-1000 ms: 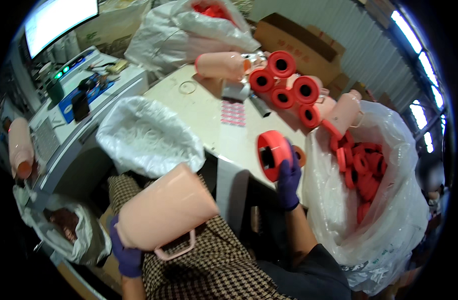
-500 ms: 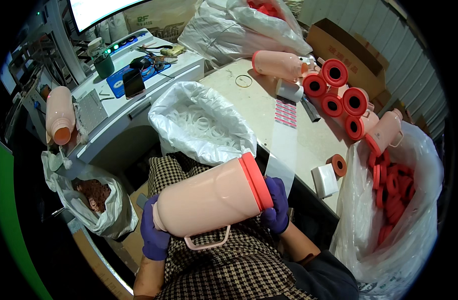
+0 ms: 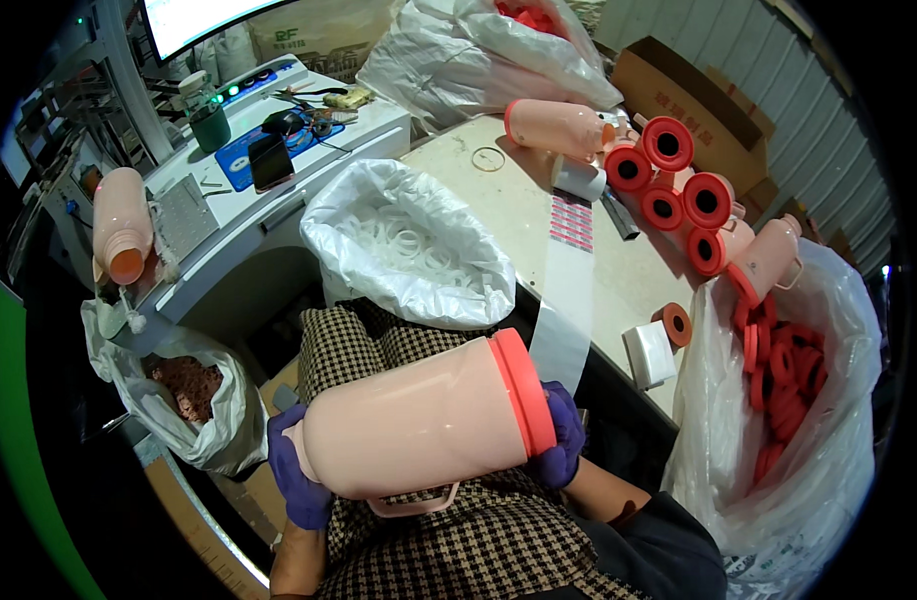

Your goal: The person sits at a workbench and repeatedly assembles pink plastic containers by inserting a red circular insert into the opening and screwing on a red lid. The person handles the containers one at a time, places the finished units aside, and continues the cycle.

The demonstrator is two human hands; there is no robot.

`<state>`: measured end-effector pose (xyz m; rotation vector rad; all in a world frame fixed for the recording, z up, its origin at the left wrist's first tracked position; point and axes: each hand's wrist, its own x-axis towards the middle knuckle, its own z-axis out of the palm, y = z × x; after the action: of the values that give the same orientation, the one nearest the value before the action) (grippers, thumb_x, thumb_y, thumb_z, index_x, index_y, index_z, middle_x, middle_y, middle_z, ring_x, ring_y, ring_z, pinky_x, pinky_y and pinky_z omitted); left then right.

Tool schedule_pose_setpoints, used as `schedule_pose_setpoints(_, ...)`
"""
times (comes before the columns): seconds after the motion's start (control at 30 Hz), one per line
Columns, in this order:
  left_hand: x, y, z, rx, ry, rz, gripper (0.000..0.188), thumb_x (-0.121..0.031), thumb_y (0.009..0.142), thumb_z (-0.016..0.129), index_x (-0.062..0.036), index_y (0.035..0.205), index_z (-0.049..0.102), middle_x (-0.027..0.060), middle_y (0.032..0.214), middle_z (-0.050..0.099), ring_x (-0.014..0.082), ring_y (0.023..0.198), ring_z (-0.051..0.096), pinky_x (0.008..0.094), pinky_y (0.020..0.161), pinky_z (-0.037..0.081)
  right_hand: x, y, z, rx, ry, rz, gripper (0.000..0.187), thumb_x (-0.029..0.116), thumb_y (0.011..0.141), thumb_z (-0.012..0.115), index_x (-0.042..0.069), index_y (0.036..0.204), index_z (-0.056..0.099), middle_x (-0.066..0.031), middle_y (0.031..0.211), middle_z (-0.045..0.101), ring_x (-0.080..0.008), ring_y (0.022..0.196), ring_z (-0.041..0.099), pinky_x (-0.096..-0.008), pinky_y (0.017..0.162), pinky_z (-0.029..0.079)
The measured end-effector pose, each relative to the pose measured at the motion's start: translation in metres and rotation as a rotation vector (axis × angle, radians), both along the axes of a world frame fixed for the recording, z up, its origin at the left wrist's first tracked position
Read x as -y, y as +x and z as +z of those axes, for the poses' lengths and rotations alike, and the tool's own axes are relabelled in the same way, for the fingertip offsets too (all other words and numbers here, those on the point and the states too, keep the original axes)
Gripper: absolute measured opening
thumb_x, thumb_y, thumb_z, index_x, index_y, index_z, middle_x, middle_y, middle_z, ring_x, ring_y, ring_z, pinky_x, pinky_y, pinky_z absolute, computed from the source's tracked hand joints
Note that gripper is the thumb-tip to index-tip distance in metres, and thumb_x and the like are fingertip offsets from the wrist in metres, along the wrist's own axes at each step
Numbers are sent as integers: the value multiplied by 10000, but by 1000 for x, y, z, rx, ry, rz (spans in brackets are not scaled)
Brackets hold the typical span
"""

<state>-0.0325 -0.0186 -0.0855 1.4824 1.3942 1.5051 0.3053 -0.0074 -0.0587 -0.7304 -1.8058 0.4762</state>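
Observation:
Across my lap lies a large pale pink jug body [image 3: 413, 420] on its side, with a red ring [image 3: 523, 392] around its right end and a pink handle [image 3: 413, 502] underneath. My left hand [image 3: 300, 470], in a purple glove, is closed around the narrow neck at the left end. At the red end, my right hand [image 3: 561, 437], also gloved in purple, grips the rim; its fingertips are partly hidden behind the jug. Just beyond the jug, a white bag [image 3: 408, 245] holds many translucent rings.
Several pink jugs with red ends [image 3: 668, 205] lie on the table [image 3: 458, 190]. A clear bag of red rings [image 3: 778, 390] stands at the right. On the left are another pink jug [image 3: 123, 225] and a white bag with brown bits [image 3: 233, 430]. A label strip [image 3: 568, 270] hangs over the table edge.
The jug has come slightly lower and nearer to me, and has rolled so its handle is more tucked underneath. Both hands have moved with it, keeping their hold.

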Motion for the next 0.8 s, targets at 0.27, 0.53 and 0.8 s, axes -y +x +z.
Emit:
schedule_pose_setpoints(0.27,-1,22,5,233,112,-46,420,-267,974,597,38,1252,517,157,1225,604,235,1113,598,390,1001,467,-27,-7,54,-359,-623,228,1157,765,809,552,31,1600,137,-146,1661,154,-274,1519,220,-431,1230,137)
schedule_pose_setpoints(0.53,-22,25,3,37,126,-83,354,-250,997,512,29,1211,553,120,1177,615,202,1053,615,341,955,493,-29,4,36,-218,-328,216,849,581,908,497,25,1533,350,-215,1591,285,-363,1490,254,-511,1205,169)
schedule_pose_setpoints(0.8,-35,21,7,422,-89,-220,308,-201,1067,380,12,1199,559,110,1140,628,194,1056,616,332,936,506,-39,18,70,-299,-378,247,1102,686,838,640,6,1589,206,-185,1650,200,-306,1538,162,-459,1237,106)
